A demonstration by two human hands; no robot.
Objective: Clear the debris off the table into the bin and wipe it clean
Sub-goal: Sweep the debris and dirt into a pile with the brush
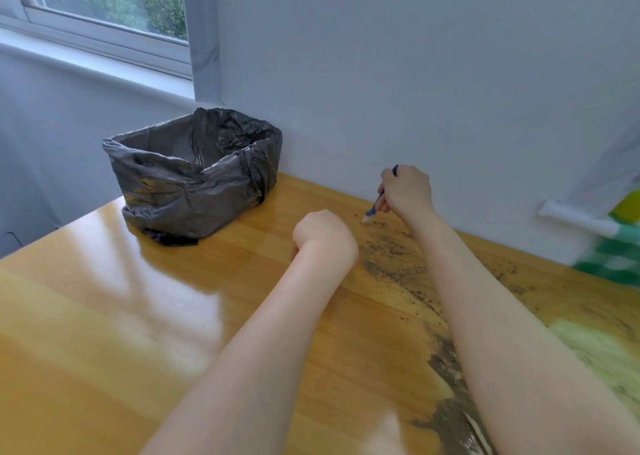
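Observation:
Dark, soil-like debris (391,267) is scattered over the right part of the wooden table (145,316), with thicker smears toward the near right edge (450,416). My right hand (407,191) grips a small blue-handled brush (375,205); its pale tip touches the table by the wall, at the far end of the debris. My left hand (323,234) is curled into a fist just left of the debris; its fingers are hidden, so whether it holds anything is unclear. A bin (194,174) lined with a grey plastic bag stands at the table's far left corner.
A white wall runs along the table's far edge. A window sits at the upper left. A blurred green and white object (613,246) lies at the table's right end, below a white rail (578,219) on the wall.

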